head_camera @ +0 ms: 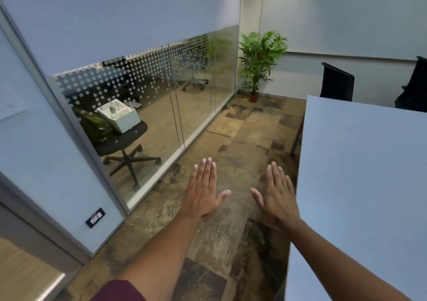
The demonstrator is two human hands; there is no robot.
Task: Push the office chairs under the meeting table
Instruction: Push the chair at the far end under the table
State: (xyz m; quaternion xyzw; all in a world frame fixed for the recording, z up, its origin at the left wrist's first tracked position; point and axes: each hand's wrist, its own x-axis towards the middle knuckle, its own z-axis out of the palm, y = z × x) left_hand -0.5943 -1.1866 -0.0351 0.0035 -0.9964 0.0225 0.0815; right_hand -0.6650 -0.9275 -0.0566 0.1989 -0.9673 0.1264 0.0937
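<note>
The pale blue meeting table (360,173) fills the right side of the view. Behind its far edge stands a black office chair (337,82), its backrest showing above the tabletop. A second black chair (413,88) is cut off at the right edge. My left hand (203,189) and my right hand (277,194) are stretched out flat, palms down, fingers extended, above the carpet to the left of the table. Neither hand touches or holds anything. My right hand hovers just beside the table's left edge.
A glass partition (161,106) runs along the left; behind it another office chair (122,143) carries a white foam box (119,115). A potted plant (258,62) stands in the far corner. Patterned carpet (242,127) lies between partition and table.
</note>
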